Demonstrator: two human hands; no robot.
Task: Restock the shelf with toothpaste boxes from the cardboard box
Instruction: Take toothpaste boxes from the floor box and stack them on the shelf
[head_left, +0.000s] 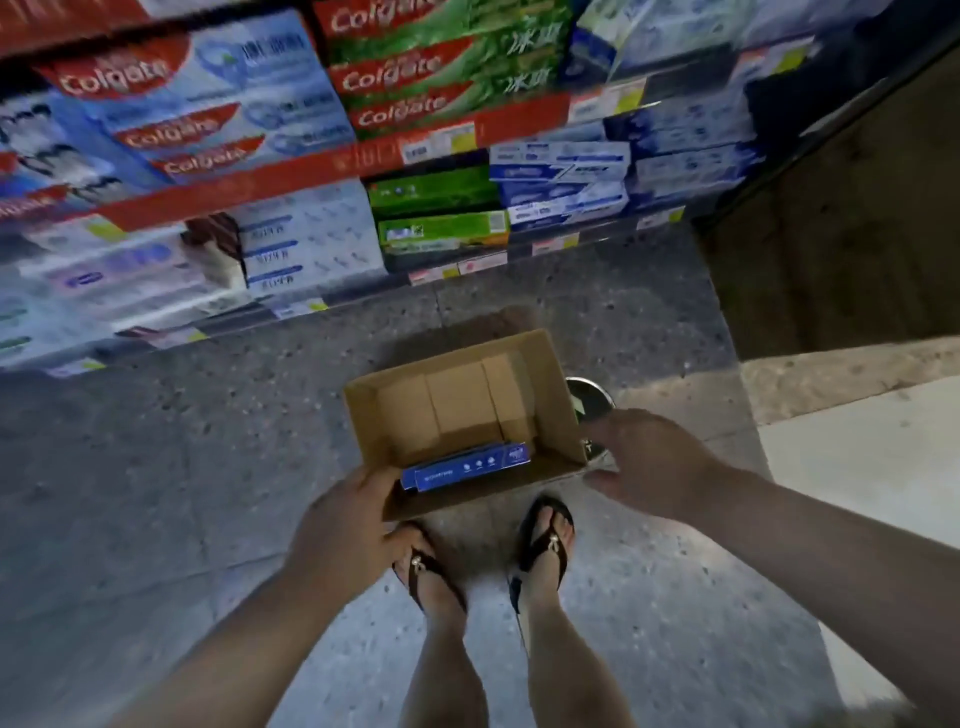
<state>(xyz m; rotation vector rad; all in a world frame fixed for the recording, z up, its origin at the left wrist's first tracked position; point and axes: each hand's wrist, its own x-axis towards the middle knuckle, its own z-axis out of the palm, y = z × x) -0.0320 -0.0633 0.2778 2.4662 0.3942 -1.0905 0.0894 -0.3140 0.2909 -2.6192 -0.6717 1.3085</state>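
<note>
An open brown cardboard box (550, 410) sits on the floor just ahead of my feet. Inside it, against the near wall, lie blue toothpaste boxes (467, 467); the remainder of its bottom is bare cardboard. My left hand (348, 525) is at the box's near left corner, its fingers hidden behind the rim, so whether it grips the box is unclear. Beside the near right corner hovers my right hand (654, 462), fingers loosely spread and holding nothing. The shelf (291, 171) ahead carries stacked toothpaste boxes in red, green, blue and white.
My two feet in dark sandals (545, 540) stand right behind the box on the speckled grey floor. A round metal object (592, 397) lies by the box's right side. A dark wooden wall (841, 234) and a pale raised step (857, 441) bound the right.
</note>
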